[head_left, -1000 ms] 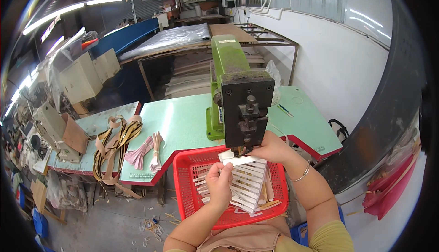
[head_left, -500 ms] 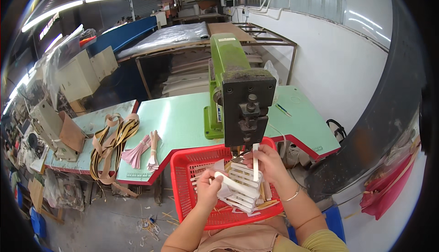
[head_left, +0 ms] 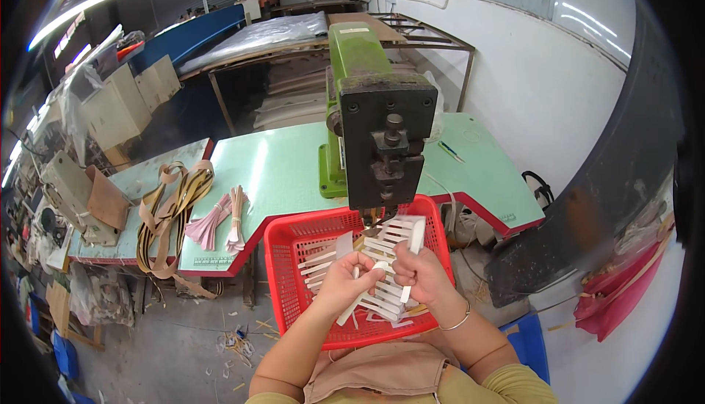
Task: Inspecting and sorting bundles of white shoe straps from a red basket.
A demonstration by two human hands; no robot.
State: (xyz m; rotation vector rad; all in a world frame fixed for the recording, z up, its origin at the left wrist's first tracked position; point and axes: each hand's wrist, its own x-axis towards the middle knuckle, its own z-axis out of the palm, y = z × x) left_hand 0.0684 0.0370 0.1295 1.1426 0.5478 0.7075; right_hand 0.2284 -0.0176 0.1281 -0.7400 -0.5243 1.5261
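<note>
My left hand (head_left: pixel 346 284) grips a fanned bundle of white strips (head_left: pixel 382 257) over a red plastic basket (head_left: pixel 290 272). My right hand (head_left: pixel 426 275) pinches a single white strip (head_left: pixel 415 246) upright at the bundle's right side. Both hands hover just below the black head of a green press machine (head_left: pixel 374 110), which stands on a pale green table (head_left: pixel 286 169). More white strips lie loose in the basket.
Tan and striped straps (head_left: pixel 172 206) and bunches of pink strips (head_left: pixel 217 217) lie on the table's left part. A pen (head_left: pixel 451 151) rests at the right. A white wall, a black curved object (head_left: pixel 587 206) and red bags (head_left: pixel 624 286) stand to the right.
My hands have dropped from the machine's punch toward me. The right hand has pulled one strip clear of the bundle and holds it upright.
</note>
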